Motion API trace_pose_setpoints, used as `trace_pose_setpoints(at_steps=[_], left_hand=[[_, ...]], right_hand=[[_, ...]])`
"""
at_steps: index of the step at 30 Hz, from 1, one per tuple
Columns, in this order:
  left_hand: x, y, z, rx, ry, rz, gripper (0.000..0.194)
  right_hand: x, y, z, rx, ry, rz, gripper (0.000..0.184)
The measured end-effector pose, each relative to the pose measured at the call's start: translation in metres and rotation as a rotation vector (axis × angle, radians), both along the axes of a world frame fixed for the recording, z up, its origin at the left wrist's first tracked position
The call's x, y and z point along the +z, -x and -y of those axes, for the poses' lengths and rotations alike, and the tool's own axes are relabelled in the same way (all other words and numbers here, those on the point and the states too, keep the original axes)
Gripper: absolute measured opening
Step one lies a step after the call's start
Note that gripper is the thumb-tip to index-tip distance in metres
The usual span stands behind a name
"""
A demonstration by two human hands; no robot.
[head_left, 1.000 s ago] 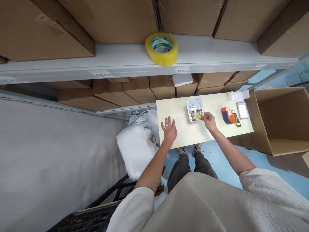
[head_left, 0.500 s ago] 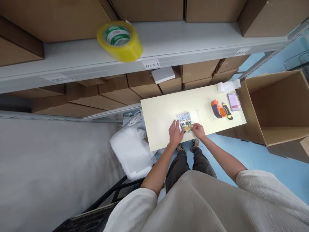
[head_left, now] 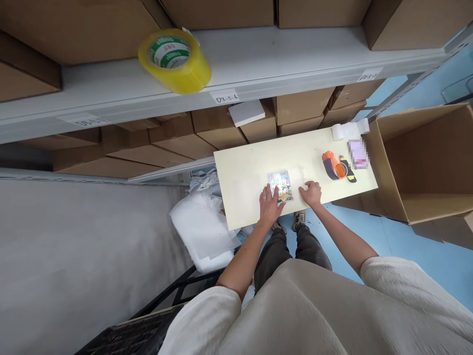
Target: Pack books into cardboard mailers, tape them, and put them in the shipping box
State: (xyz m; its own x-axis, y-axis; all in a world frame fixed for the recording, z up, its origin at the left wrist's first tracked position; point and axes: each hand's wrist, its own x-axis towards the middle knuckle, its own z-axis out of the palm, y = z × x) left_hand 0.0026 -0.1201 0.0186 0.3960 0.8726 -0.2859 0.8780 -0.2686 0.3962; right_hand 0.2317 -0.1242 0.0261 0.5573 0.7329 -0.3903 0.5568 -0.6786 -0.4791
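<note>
left hand (head_left: 270,204) is resting spread-fingered on the booklet (head_left: 284,188), I'm guessing light, slick, best held by its edges; right hand (head_left: 312,194) is sitting near it, can't tell if pinching

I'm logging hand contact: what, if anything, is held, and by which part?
The left hand touches the booklet at its left and near edges; a firm grip cannot be told. The right hand holds nothing visible.

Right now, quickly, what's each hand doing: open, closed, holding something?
Left hand: open, resting against the colourful booklet.
Right hand: fingers curled, apart from the booklet; whether its grip holds anything thin cannot be told.
</note>
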Motion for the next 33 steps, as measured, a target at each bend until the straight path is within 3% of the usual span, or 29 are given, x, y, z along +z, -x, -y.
trace_pose_setpoints(at_steps=[5, 12, 18, 25, 29, 33], left_hand=[[0.001, 0.0, 0.003, -0.009, 0.003, -0.002, 0.077], [0.004, -0.001, 0.013, -0.002, -0.014, -0.002, 0.075], [0.005, 0.003, 0.016, 0.014, -0.017, 0.038, 0.071], [0.011, 0.014, 0.001, 0.044, 0.002, 0.136, 0.058], [0.016, 0.005, -0.008, 0.091, -0.007, 0.207, 0.065], [0.021, -0.008, -0.013, -0.048, 0.015, 0.242, 0.072]], right_hand=[[0.003, 0.0, -0.007, 0.032, 0.026, -0.107, 0.008], [0.014, -0.003, -0.011, -0.048, -0.088, -0.241, 0.007], [0.028, 0.023, -0.012, 0.169, -0.184, -0.262, 0.009], [0.014, 0.061, -0.014, 0.42, -0.103, -0.193, 0.008], [0.007, 0.06, -0.011, 0.457, -0.106, -0.235, 0.02], [0.006, 0.05, -0.009, 0.407, -0.144, -0.326, 0.028]])
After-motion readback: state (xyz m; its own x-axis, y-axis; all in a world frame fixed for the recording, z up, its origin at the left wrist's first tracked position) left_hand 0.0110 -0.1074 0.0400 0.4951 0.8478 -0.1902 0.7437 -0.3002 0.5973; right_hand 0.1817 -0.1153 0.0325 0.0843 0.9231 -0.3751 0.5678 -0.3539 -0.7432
